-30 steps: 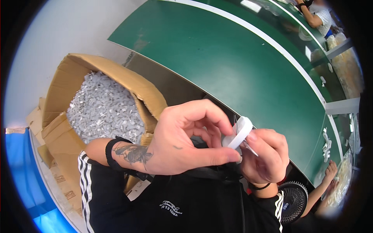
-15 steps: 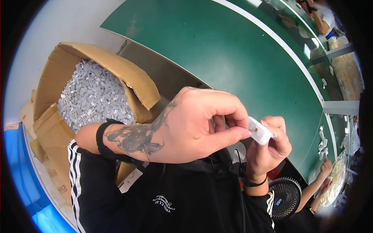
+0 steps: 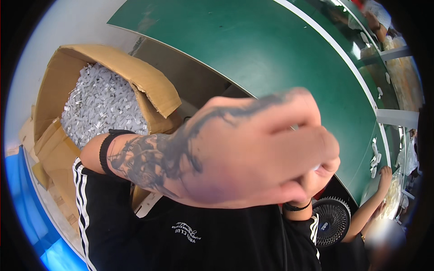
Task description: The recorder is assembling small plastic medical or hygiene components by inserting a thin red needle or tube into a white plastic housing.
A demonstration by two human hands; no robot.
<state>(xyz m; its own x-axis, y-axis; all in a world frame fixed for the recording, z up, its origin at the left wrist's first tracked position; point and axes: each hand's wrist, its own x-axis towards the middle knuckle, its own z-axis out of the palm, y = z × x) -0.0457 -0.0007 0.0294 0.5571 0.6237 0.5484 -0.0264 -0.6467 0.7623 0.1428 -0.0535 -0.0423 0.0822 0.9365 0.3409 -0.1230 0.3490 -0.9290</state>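
Observation:
My left hand (image 3: 253, 158), with a tattoo and a black wristband, reaches across in front of me. It is blurred, with its fingers curled over my right hand (image 3: 315, 184). Whatever the left fingers may grip is hidden. Only part of the right hand and its banded wrist shows behind it. A sliver of the small white plastic part (image 3: 316, 167) peeks out between the two hands, held by my right fingers. Most of that part is covered.
An open cardboard box (image 3: 158, 92) full of small pale plastic pieces (image 3: 104, 104) stands at left. The green table (image 3: 217, 49) spans behind my hands. White parts (image 3: 375, 158) lie at its right, near a co-worker's hand (image 3: 385, 176). A black fan (image 3: 332, 221) is at lower right.
My left hand has risen and swung right, turning over my right hand. It was pinching a thin red piece at the white part, which is now almost wholly hidden.

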